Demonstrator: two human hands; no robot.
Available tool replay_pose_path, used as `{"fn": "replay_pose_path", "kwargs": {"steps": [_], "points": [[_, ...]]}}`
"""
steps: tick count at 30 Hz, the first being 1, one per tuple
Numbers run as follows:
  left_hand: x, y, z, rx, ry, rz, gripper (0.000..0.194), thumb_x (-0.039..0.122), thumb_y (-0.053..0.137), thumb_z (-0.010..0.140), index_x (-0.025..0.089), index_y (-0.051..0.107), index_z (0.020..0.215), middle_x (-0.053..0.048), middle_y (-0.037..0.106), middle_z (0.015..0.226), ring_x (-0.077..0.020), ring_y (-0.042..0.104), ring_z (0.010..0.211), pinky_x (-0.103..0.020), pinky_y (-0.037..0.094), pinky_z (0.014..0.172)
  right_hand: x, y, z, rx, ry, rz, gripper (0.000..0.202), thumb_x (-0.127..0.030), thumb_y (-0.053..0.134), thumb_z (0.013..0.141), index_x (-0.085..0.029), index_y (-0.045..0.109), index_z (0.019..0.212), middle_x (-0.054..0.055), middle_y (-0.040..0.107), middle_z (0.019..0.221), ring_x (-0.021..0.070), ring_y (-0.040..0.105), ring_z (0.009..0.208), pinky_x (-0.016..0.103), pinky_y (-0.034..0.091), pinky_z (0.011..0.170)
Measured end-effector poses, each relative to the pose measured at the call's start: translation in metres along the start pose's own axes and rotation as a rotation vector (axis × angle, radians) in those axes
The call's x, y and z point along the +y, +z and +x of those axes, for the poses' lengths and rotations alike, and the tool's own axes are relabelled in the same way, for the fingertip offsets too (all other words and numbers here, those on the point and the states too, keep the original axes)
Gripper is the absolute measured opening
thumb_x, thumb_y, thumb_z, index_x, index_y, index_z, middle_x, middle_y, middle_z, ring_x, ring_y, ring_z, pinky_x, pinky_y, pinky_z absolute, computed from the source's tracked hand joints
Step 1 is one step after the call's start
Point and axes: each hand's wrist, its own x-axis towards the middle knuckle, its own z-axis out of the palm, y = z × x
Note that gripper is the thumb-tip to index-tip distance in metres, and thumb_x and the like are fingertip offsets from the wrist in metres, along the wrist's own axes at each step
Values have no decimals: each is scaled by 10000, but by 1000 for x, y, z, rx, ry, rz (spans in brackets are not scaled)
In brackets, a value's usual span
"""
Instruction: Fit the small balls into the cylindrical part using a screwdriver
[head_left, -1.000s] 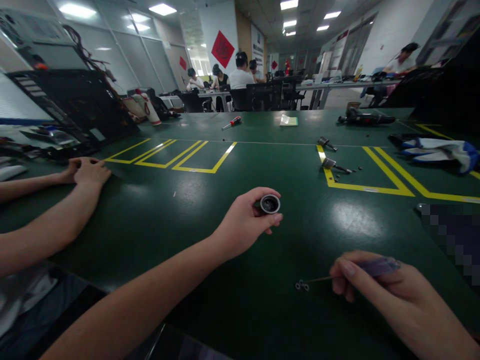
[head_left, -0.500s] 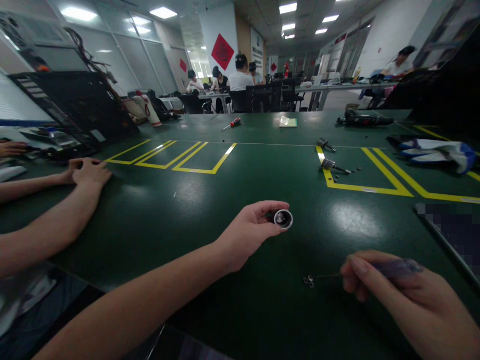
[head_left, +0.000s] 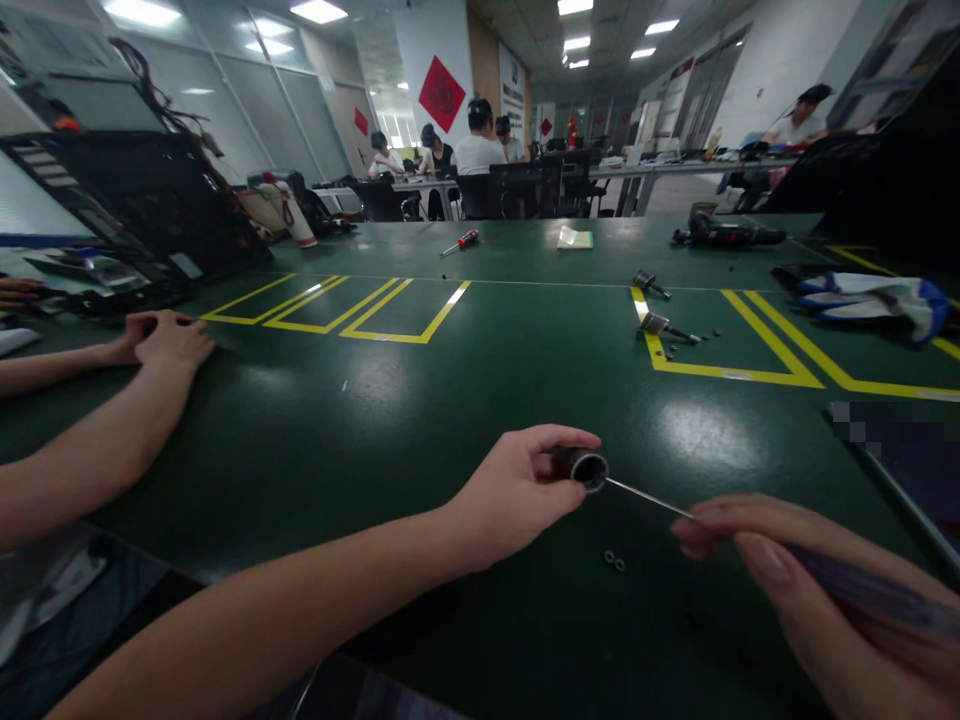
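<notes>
Between thumb and fingers, my left hand (head_left: pixel 525 485) grips a dark metal cylinder (head_left: pixel 588 470), its round open end facing right. My right hand (head_left: pixel 795 570) is closed around the purplish handle of a screwdriver (head_left: pixel 649 497). The thin shaft points left, and its tip is at the rim of the cylinder; whether it touches cannot be made out. Small metal rings (head_left: pixel 614 561) lie on the green table below the cylinder.
Another person's hands (head_left: pixel 169 340) rest on the table (head_left: pixel 300 430) at the left. Metal shafted parts (head_left: pixel 656 324) lie at the yellow tape, right of centre. Gloves (head_left: pixel 870 300), a power tool (head_left: pixel 727 232) and a red screwdriver (head_left: pixel 466 239) are farther off.
The screwdriver tip has gone from the rings up to the cylinder's rim. Fewer rings show on the table. My left hand and the cylinder are slightly lower and farther right.
</notes>
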Motion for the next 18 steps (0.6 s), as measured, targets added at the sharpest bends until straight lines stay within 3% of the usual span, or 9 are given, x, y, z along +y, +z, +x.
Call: {"fn": "replay_pose_path", "kwargs": {"steps": [4,11,18], "points": [[-1,4,-2,19,21,47,411,82,599,711,152,569,1114,-78,678,945,-182,646,871,-368,493,822,-7,3,4,-77,-174,-96,197,-292,554,819,-311,638,995,-8,711,942,181,685,833,252,577,745],[-6,5,0,41,57,97,304,159,599,728,139,603,1032,-76,682,898,-173,653,809,-349,516,769,-9,6,6,-103,-370,-195,259,-268,587,793,-298,619,1049,-12,721,945,164,691,836,227,569,771],[-12,5,4,99,77,65,263,138,597,707,127,635,968,-68,684,860,-171,653,796,-342,523,773,-13,8,5,-87,-408,-207,256,-253,594,784,-288,633,1035,3,729,912,185,702,785,250,589,724]]}}
